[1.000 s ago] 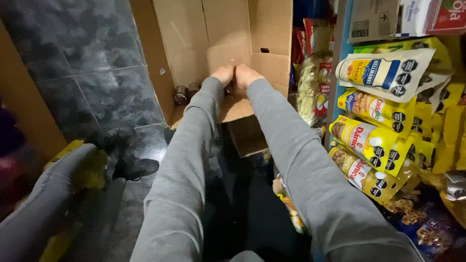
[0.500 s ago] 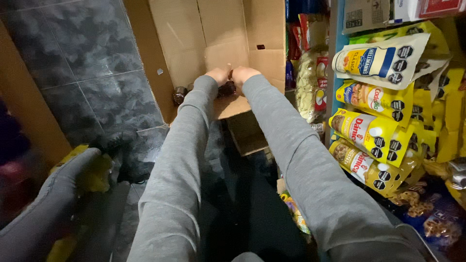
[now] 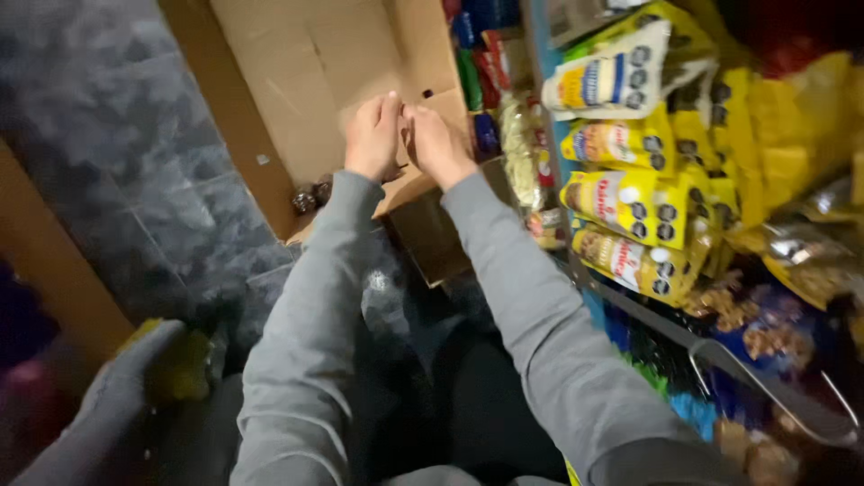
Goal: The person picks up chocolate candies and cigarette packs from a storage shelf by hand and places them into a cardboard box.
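Inside the cardboard box (image 3: 306, 63), left hand (image 3: 373, 135) and right hand (image 3: 434, 144) touch, grip unclear, beside yellow snack bags (image 3: 621, 202).

Left hand (image 3: 373, 137) and right hand (image 3: 435, 144) shifted deeper into cardboard box (image 3: 297, 81); fingers more extended.

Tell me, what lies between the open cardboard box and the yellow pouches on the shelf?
In the head view, between the cardboard box and the yellow pouches stands a clear bag of pale pasta, with small red, green and blue packets behind it.
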